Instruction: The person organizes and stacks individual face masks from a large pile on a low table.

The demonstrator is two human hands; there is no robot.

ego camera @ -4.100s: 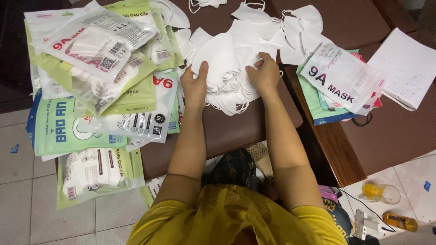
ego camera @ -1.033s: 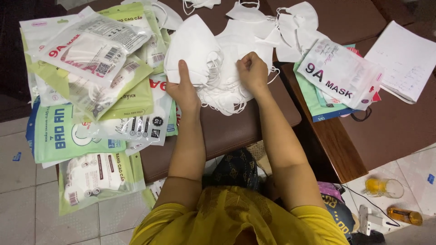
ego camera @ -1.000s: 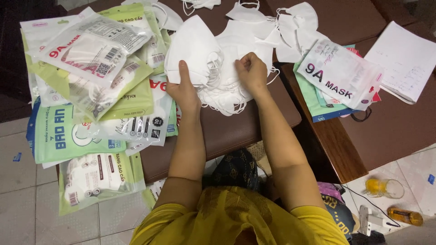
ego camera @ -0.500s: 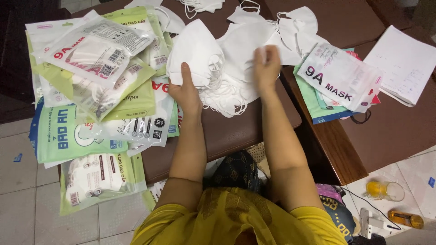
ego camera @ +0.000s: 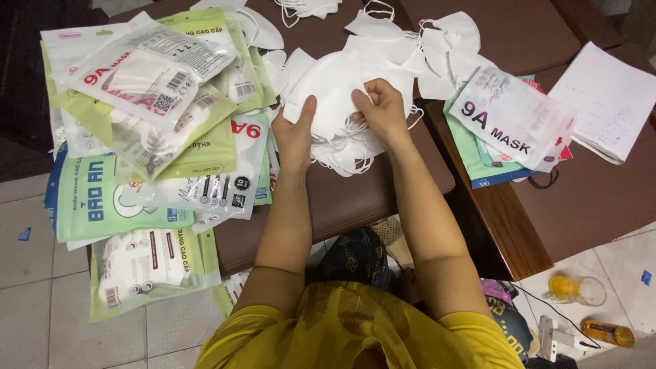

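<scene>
A heap of loose white face masks [ego camera: 342, 82] lies on a dark brown table [ego camera: 355, 195] straight ahead. My left hand [ego camera: 295, 133] grips the left side of a small stack of these masks, thumb on top. My right hand [ego camera: 383, 109] pinches the same stack from the right, fingers curled over its upper edge. Thin ear loops hang from under the stack toward me.
Several sealed green and clear mask packets [ego camera: 147, 102] are piled on the left. A white mask packet [ego camera: 512, 119] and a sheet of paper [ego camera: 608, 99] lie on the right. More loose masks [ego camera: 437, 41] sit farther back. A glass [ego camera: 574, 288] and a small bottle [ego camera: 605, 333] stand on the tiled floor.
Both hands have drawn closer together on the stack. The mask that my left hand held raised has come down onto the others, and my right hand moved left onto it.
</scene>
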